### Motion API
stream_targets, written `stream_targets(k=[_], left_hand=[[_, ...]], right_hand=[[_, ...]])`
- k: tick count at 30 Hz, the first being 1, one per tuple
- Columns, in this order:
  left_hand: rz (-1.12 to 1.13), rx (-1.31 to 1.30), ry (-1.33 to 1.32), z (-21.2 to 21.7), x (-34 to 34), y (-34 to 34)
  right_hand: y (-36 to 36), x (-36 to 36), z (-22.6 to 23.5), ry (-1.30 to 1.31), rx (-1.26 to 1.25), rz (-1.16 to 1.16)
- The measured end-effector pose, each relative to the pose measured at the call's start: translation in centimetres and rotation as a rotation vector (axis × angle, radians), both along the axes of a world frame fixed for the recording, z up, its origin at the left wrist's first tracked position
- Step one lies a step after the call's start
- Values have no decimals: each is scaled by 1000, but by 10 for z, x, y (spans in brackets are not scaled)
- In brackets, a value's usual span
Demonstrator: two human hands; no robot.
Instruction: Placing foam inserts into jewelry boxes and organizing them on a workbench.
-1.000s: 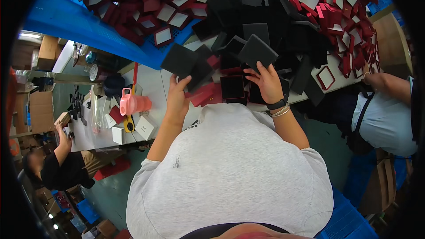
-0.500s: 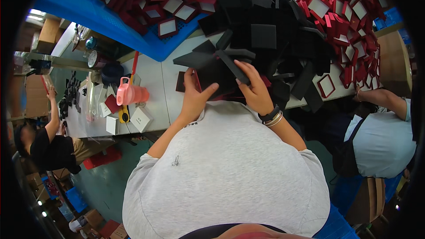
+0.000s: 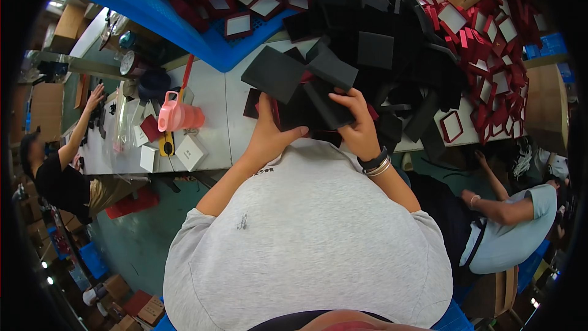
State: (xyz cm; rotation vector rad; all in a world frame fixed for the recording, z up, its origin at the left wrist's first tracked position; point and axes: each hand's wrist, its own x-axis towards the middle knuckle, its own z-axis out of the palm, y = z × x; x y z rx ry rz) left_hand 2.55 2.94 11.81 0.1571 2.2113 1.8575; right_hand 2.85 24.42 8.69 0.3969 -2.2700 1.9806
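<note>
My left hand (image 3: 272, 132) is wrapped round the near-left side of a dark red box (image 3: 275, 114), its thumb stretched along the front. The box's inside is dark and partly hidden. My right hand (image 3: 358, 124) grips a black foam block (image 3: 329, 105), which stands tilted at the box's right side. Just beyond my hands, a flat black pad (image 3: 273, 74) leans above my left fingers. Another dark grey block (image 3: 332, 67) lies beyond my right fingers.
A heap of black foam blocks (image 3: 375, 49) rises beyond my hands. Red boxes with white insides fill a blue crate (image 3: 236, 58) at far left; more red boxes (image 3: 490, 79) are piled right. A pink jug (image 3: 179, 112) stands left. Co-workers (image 3: 514, 227) (image 3: 67, 178) are on both sides.
The black block in my right hand has tipped, showing more of its broad face. The flat pad shows squarer. At right, the co-worker's arm has come away from the red boxes.
</note>
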Motion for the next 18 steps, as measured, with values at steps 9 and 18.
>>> stream_targets(k=[9,18], left_hand=[[32,69,70,-9,7,1],[147,146,-252,-22,24,1]], right_hand=[[-16,7,-15,-446,-734,-45],[-19,2,-8,-443,-544,12]])
